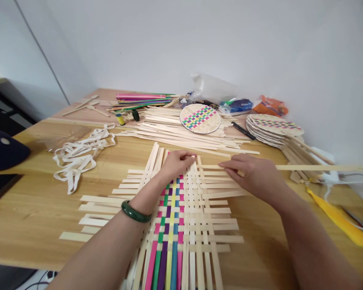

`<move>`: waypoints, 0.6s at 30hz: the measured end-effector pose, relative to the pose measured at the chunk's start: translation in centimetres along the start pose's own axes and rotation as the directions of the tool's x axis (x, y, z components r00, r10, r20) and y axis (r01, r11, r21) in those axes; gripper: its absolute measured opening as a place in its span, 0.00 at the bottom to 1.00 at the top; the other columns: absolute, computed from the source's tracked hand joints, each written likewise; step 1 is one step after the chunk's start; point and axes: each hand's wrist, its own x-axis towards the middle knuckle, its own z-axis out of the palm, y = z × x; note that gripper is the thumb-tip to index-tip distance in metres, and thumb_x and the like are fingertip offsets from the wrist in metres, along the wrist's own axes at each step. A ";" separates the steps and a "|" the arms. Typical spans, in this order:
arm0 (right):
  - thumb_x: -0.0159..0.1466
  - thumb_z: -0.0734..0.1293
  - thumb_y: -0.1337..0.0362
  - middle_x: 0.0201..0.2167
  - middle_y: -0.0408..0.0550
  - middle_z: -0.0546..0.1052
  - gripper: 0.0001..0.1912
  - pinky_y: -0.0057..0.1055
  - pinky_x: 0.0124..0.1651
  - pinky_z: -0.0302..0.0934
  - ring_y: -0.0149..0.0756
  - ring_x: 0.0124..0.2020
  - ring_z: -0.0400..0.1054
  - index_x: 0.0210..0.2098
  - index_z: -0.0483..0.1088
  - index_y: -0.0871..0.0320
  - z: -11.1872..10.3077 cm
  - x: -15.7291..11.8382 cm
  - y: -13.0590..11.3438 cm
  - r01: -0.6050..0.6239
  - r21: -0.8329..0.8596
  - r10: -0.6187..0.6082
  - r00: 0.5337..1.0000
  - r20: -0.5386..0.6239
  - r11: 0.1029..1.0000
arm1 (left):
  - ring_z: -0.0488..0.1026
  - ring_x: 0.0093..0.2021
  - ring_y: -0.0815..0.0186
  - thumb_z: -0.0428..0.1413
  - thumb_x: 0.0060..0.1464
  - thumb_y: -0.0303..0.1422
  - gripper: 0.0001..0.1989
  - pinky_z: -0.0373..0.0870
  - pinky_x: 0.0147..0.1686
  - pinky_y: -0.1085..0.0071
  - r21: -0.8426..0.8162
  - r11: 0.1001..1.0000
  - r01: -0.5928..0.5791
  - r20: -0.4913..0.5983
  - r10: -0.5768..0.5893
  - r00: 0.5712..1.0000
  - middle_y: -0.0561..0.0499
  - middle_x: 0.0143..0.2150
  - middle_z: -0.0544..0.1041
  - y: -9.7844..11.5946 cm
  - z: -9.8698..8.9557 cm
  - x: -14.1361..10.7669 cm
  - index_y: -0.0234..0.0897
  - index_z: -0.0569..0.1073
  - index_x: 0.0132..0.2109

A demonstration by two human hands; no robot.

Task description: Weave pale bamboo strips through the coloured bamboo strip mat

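A half-woven mat (177,213) of pale strips, with pink, green, purple, yellow and blue strips down its middle, lies on the wooden table. My left hand (178,163), below a green bangle (135,212) on the wrist, is at the mat's far edge, its fingers closed on the upright strips there. To the right, my right hand (251,173) pinches a long pale strip (314,167) between thumb and fingers. That strip runs sideways, its left end among the upright strips, its other end past the right edge of view.
Loose pale strips (169,129) and a round woven disc (200,119) lie behind the mat. White ribbon (78,155) is at left, a cap (6,150) at far left. At right are stacked discs (272,129), an orange bag (270,105) and a yellow tassel (339,217).
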 end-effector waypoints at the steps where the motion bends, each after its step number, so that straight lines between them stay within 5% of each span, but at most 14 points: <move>1: 0.66 0.61 0.64 0.30 0.44 0.80 0.14 0.29 0.26 0.51 0.34 0.33 0.73 0.38 0.80 0.49 -0.2 0.0 -0.2 0.008 -0.010 -0.008 1.000 -0.002 1.000 | 0.61 0.20 0.74 0.58 0.51 0.34 0.16 0.59 0.22 0.76 -0.014 1.000 -0.001 -0.006 0.001 1.000 0.55 0.23 0.72 0.0 0.0 -0.1 0.33 0.81 0.45; 7: 0.66 0.61 0.64 0.38 0.46 0.81 0.13 0.30 0.35 0.62 0.37 0.39 0.74 0.40 0.78 0.51 0.2 0.5 -0.1 -0.016 0.119 0.007 0.997 0.074 0.993 | 0.66 0.25 0.71 0.57 0.52 0.35 0.18 0.64 0.27 0.75 -0.012 0.999 -0.047 0.019 0.048 0.999 0.54 0.26 0.73 0.3 -0.5 -0.7 0.34 0.80 0.48; 10: 0.64 0.62 0.65 0.39 0.47 0.81 0.11 0.32 0.37 0.65 0.39 0.40 0.74 0.40 0.77 0.53 1.4 0.8 0.5 -0.085 0.160 0.062 0.987 0.147 0.983 | 0.70 0.31 0.66 0.54 0.54 0.33 0.19 0.68 0.34 0.72 0.179 0.968 -0.178 0.071 0.167 0.983 0.51 0.26 0.75 0.3 -1.0 -0.7 0.34 0.80 0.50; 14: 0.64 0.61 0.66 0.41 0.48 0.81 0.12 0.34 0.43 0.68 0.40 0.42 0.75 0.42 0.76 0.54 3.0 0.9 0.8 -0.138 0.217 0.091 0.973 0.213 0.966 | 0.71 0.40 0.60 0.53 0.52 0.29 0.22 0.68 0.44 0.67 0.441 0.814 -0.378 0.152 0.348 0.925 0.48 0.30 0.77 0.1 -1.4 -0.4 0.37 0.78 0.54; 18: 0.64 0.61 0.67 0.43 0.49 0.81 0.14 0.35 0.48 0.67 0.39 0.44 0.75 0.44 0.76 0.55 3.7 0.8 0.4 -0.146 0.293 0.079 0.971 0.227 0.945 | 0.68 0.31 0.65 0.53 0.52 0.31 0.23 0.66 0.34 0.72 0.354 0.872 -0.338 0.231 0.268 0.935 0.51 0.29 0.76 0.0 -1.7 0.1 0.38 0.77 0.55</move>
